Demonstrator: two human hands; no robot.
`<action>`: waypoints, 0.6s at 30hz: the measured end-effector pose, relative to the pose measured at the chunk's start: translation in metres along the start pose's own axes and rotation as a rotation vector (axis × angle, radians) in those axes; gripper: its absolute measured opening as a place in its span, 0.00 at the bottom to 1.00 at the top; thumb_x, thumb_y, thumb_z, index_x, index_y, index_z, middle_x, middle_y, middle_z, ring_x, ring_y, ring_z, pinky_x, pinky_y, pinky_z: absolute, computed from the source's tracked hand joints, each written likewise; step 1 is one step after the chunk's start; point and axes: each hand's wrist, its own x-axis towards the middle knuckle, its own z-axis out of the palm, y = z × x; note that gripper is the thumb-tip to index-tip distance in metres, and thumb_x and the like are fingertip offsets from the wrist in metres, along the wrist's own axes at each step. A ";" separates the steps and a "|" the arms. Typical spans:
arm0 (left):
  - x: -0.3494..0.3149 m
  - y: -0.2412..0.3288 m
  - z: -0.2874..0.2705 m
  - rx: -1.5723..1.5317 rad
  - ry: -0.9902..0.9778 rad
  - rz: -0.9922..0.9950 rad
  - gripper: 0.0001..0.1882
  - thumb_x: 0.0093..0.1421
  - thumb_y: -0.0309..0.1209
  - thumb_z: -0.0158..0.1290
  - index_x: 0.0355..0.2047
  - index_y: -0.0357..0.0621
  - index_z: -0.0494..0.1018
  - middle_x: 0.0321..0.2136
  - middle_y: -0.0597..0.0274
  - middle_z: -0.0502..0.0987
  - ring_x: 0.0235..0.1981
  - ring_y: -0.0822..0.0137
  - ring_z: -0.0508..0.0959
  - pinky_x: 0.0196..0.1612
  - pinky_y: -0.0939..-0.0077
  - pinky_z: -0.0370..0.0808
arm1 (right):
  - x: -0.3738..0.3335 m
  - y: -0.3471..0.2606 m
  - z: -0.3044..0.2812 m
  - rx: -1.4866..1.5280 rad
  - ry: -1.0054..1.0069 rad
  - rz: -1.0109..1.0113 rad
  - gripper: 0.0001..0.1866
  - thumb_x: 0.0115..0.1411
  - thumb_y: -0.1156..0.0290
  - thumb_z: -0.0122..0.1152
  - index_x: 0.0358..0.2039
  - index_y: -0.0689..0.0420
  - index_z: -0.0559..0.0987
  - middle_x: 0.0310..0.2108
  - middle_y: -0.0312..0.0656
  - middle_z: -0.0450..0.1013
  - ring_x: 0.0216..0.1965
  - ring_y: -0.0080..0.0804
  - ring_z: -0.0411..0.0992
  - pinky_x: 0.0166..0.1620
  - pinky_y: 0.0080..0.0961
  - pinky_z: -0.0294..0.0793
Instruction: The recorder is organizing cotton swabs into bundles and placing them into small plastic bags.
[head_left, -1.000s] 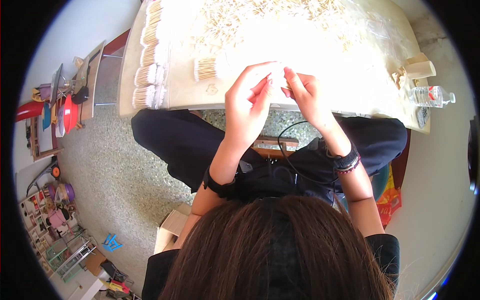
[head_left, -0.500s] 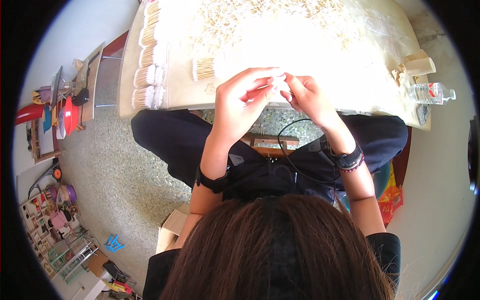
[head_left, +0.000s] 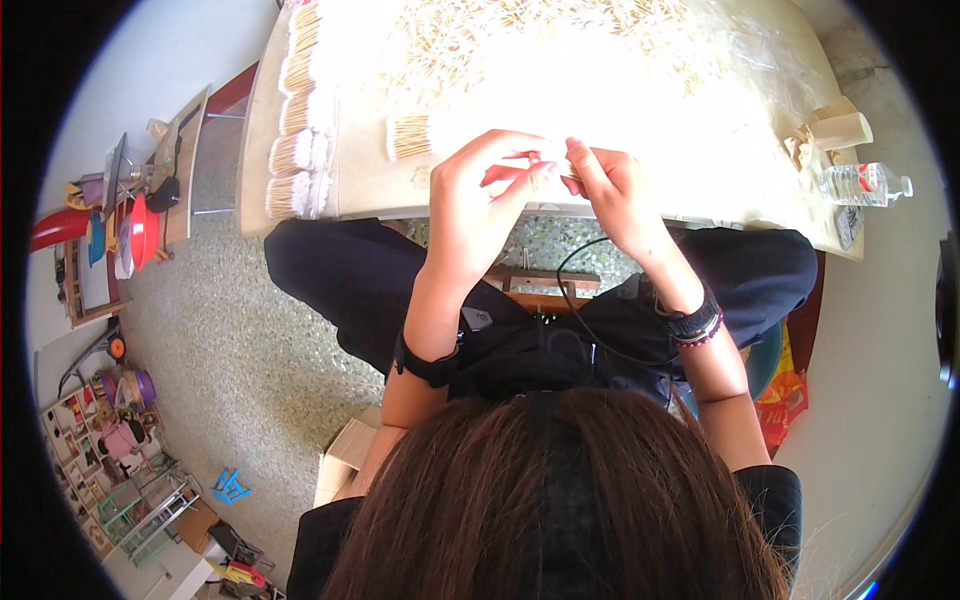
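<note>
Both my hands are raised over the near edge of the table, fingertips close together. My left hand [head_left: 478, 195] is closed in a pinch, its thumb against the index finger, around cotton swabs mostly hidden by fingers and glare. My right hand [head_left: 622, 195] pinches too, thumb on top; a bit of thin wooden swab stick shows beside its fingers. Left of the hands, a neat bundle of cotton swabs [head_left: 408, 137] lies on the table. Farther back spreads a loose heap of cotton swabs [head_left: 530, 28], partly washed out by bright light.
Several swab bundles [head_left: 291, 153] line the left side of the table [head_left: 355, 195]. At the right edge lie a clear plastic bottle [head_left: 862, 185] and a brown paper roll [head_left: 840, 130]. A black cable [head_left: 562, 275] hangs over my lap. An open cardboard box [head_left: 345, 455] stands on the floor.
My hands have drawn slightly apart at the fingertips. The white cotton tips that showed between them are now mostly out of sight, and a bit of stick shows by the right fingers.
</note>
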 end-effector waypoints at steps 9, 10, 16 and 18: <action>0.005 -0.004 -0.002 0.096 -0.037 0.159 0.08 0.54 0.14 0.52 0.35 0.32 0.75 0.35 0.56 0.76 0.36 0.71 0.77 0.38 0.81 0.76 | 0.000 0.002 -0.001 -0.006 -0.042 0.010 0.26 0.66 0.56 0.43 0.18 0.61 0.73 0.12 0.37 0.62 0.18 0.21 0.60 0.27 0.24 0.63; 0.006 -0.004 -0.003 0.097 -0.037 0.159 0.08 0.54 0.14 0.52 0.35 0.32 0.75 0.35 0.56 0.76 0.36 0.71 0.77 0.38 0.81 0.76 | 0.000 0.002 0.000 0.005 -0.050 0.029 0.26 0.66 0.56 0.43 0.18 0.61 0.73 0.12 0.37 0.61 0.18 0.21 0.59 0.26 0.24 0.63; 0.006 -0.001 -0.005 0.182 -0.063 0.198 0.08 0.53 0.14 0.54 0.34 0.32 0.75 0.34 0.56 0.76 0.36 0.70 0.78 0.37 0.79 0.77 | 0.000 0.004 -0.001 0.095 -0.068 0.080 0.26 0.66 0.54 0.44 0.18 0.62 0.72 0.12 0.32 0.59 0.18 0.19 0.56 0.25 0.22 0.61; 0.006 -0.003 -0.005 0.395 -0.052 0.364 0.09 0.51 0.15 0.55 0.34 0.33 0.76 0.33 0.57 0.77 0.34 0.69 0.78 0.35 0.79 0.77 | 0.001 0.004 -0.002 0.125 -0.087 0.113 0.26 0.66 0.54 0.44 0.17 0.61 0.72 0.12 0.31 0.58 0.18 0.18 0.55 0.25 0.21 0.60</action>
